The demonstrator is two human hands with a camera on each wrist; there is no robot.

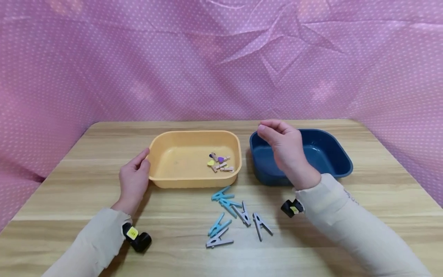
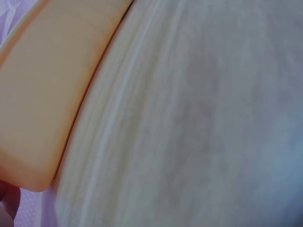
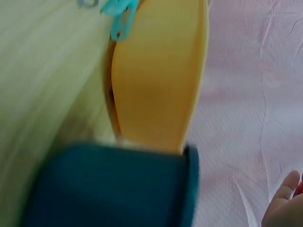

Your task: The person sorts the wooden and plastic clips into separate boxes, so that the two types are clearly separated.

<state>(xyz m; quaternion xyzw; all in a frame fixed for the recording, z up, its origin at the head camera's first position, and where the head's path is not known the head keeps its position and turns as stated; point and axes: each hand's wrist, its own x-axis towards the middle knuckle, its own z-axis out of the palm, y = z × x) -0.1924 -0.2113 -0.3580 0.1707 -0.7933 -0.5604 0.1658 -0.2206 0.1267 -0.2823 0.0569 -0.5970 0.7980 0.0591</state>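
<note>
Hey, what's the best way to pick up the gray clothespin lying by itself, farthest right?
Probably pinch the gray clothespin across its two legs, coming from above on the near right side: the legs splay toward you, and the closest other peg lies to its left.

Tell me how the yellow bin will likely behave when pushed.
The yellow bin looks like moulded plastic with smooth, upright walls, so it should stay fairly stiff. Its broad, low shape makes tipping unlikely. Holding only a few small clips, it is probably light and may slide readily across the table.
</note>
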